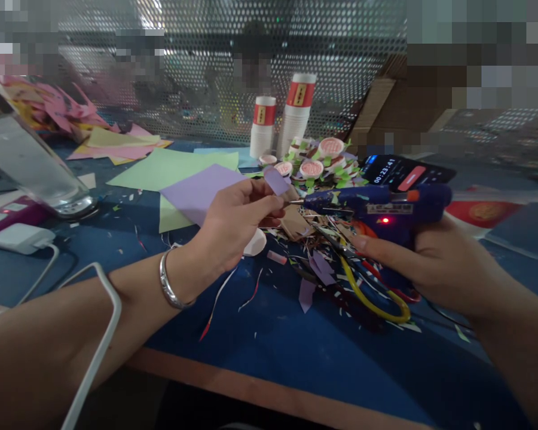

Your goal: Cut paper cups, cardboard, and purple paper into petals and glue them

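Observation:
My right hand (434, 263) grips a blue hot glue gun (367, 202) by its handle, and a red light glows on its side. The gun's metal nozzle points left and meets a small purple paper strip (277, 181). Closed around that strip, my left hand (240, 224) pinches it between thumb and fingers. A white round disc (254, 243) shows just under the left hand. Below the gun lie yellow-handled scissors (372, 301) among a heap of paper scraps (298, 224).
Purple (197, 190) and green paper sheets (161, 167) lie behind my left hand. Stacked paper cups (263, 122) and a pile of small paper-trimmed discs (311, 169) stand farther back. A glass of water (40, 158) is at left, a phone (406, 171) at right.

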Demonstrator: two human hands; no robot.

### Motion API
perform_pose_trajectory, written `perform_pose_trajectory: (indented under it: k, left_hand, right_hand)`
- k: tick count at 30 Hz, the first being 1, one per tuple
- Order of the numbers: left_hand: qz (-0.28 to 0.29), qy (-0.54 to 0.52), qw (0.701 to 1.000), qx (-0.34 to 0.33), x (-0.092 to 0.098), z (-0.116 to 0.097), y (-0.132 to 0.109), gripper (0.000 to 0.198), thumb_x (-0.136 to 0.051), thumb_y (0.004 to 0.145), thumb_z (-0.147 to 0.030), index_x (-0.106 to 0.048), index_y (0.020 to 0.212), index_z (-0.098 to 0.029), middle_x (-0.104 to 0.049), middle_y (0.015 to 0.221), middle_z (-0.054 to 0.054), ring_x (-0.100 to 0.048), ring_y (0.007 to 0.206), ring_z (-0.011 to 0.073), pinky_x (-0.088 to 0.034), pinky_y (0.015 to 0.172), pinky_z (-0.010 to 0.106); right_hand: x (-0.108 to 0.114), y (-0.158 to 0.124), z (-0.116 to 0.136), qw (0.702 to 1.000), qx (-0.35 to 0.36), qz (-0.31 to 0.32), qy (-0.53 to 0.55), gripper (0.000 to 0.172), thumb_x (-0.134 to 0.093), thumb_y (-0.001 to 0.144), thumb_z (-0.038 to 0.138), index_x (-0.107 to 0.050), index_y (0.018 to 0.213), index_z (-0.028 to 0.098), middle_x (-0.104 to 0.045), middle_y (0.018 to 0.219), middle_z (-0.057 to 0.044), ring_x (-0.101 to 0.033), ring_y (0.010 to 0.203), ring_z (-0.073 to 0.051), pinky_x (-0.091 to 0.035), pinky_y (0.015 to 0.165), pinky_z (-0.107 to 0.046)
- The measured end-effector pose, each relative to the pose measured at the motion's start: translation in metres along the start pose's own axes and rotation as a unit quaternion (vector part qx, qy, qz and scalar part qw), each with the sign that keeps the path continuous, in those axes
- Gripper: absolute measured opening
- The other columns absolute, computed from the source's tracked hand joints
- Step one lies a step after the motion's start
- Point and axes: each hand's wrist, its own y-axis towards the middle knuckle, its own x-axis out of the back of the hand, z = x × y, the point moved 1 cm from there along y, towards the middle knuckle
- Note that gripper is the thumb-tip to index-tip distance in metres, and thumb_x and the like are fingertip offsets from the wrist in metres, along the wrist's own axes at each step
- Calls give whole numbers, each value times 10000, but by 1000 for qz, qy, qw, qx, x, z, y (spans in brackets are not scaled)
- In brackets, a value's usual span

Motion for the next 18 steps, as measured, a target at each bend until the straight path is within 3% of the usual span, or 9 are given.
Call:
perform_pose_trajectory:
  k: [4,11,18]
  left_hand:
    - [2,7,1000,-5,0,1,0,137,-697,828,-66,-620,746,-144,-660,667,6,-639,634,113,-563,687,283]
    - [3,-1,1000,0,0,2,0,132,-715,828,-75,-618,768,-140,-669,693,8,-643,632,109,-565,691,278]
    - [1,0,1000,-2,-2,1,0,143,-700,828,-58,-619,745,-142,-660,661,5,-645,624,110,-559,682,273]
  right_hand:
    - [-3,0,-1,1000,2,4,-13,329,-613,862,456,-779,1034,231,-808,1003,-68,-752,923,-329,-605,882,-537]
    - [-3,-2,-3,1000,9,9,-18,272,-593,885,459,-754,883,241,-785,888,-64,-742,836,-304,-610,850,-504]
    - [-5,-3,-5,1000,8,16,-22,277,-573,909,462,-754,978,263,-792,996,-57,-730,886,-310,-590,842,-517]
